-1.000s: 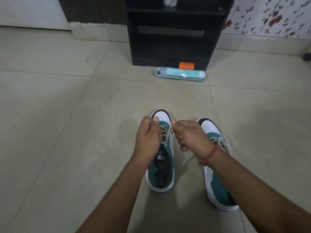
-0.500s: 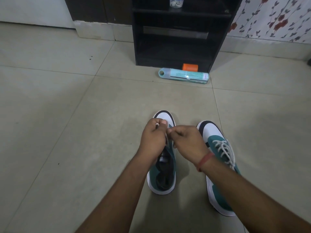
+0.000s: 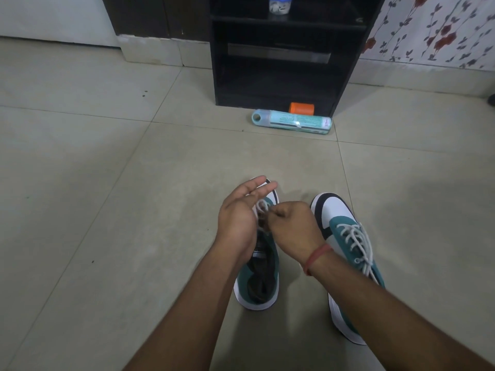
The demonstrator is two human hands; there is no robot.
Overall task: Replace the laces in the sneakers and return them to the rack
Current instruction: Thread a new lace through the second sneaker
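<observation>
Head view shows the left hand [image 3: 237, 218] with straight, released fingers [image 3: 261, 187] over the left sneaker [image 3: 261, 277] on the floor [image 3: 134, 210] — the right hand [image 3: 293, 226] pinches its lace [image 3: 262, 207] just beside them — the laced sneaker [image 3: 345, 236] sits right of them.

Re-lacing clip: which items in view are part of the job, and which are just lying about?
Part of the job:
- left sneaker, being laced
- white lace, pinched by the right hand
- left hand, fingers straight
- right sneaker, already laced
- black rack

Lying about:
- teal tube
- orange container
- jar on the shelf
</observation>
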